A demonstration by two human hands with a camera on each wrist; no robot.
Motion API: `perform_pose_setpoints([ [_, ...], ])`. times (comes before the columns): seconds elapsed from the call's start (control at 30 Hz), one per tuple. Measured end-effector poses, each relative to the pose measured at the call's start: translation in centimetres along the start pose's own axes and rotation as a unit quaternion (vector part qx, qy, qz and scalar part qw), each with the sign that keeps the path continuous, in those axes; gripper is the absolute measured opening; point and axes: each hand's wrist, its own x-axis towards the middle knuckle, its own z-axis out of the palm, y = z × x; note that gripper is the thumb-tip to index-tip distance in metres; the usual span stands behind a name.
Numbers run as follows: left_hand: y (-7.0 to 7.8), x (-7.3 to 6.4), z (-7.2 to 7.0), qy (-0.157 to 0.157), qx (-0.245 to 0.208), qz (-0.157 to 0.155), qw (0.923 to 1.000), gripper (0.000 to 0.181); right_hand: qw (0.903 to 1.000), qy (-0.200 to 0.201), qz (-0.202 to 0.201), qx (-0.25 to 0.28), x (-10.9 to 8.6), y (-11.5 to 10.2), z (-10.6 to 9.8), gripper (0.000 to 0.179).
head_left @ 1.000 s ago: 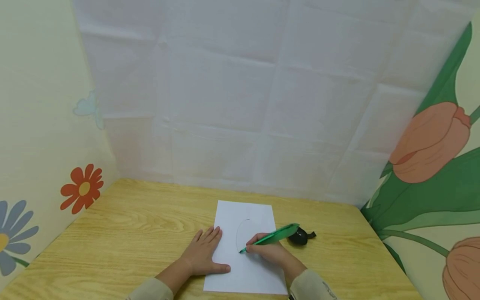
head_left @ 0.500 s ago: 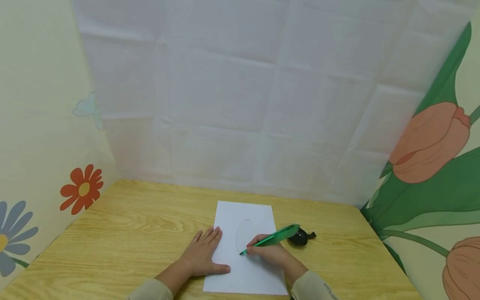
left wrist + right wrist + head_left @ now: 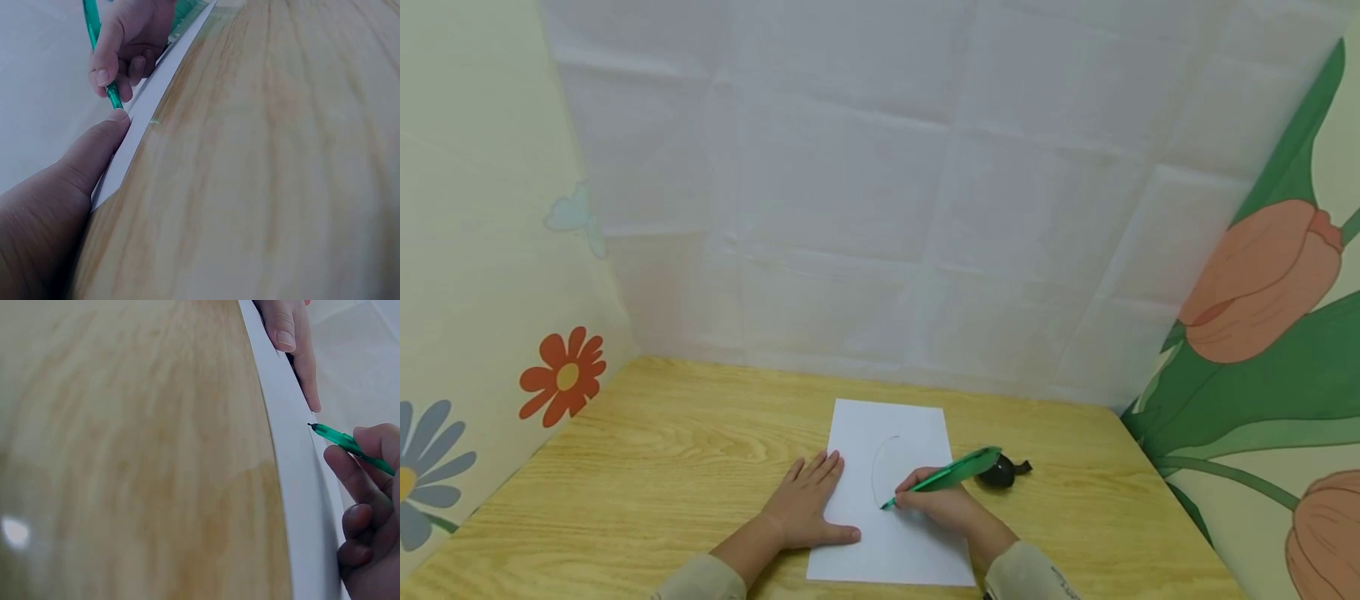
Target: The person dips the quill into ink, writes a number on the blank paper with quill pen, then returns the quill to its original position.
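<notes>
A sheet of white paper point(image 3: 891, 562) lies on the table, bearing a thin curved line point(image 3: 872, 475) that bows to the left. My left hand point(image 3: 805, 504) rests flat on the sheet's left edge, fingers spread and thumb pointing right. My right hand point(image 3: 936, 502) pinches a green pen point(image 3: 955, 472) whose upper end is broad and feather-like. In the right wrist view the pen's dark tip meets the paper, and thumb and forefinger grip the green barrel point(image 3: 340, 439). In the head view the tip stands at the lower end of the line.
Right of the paper sits a glossy black rounded object point(image 3: 997, 473) with a short tab, partly hidden behind the pen's top. The wood-grain table point(image 3: 700, 425) meets a creased white sheet point(image 3: 850, 208) at the back. Flower-printed walls point(image 3: 475, 250) flank both sides.
The pen tip has crept slightly down and to the right, and the line's lower end has lengthened a little. My left hand has stayed in place.
</notes>
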Motion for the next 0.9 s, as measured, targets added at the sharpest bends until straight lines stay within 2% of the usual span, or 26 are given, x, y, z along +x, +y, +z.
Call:
perform_pose_setpoints([
  [0.9,-0.49,0.23,0.24,0.005,-0.009,0.007,0.9999,0.118,0.9999,0.006,-0.007,-0.007,-0.35,0.41,-0.36,0.021],
])
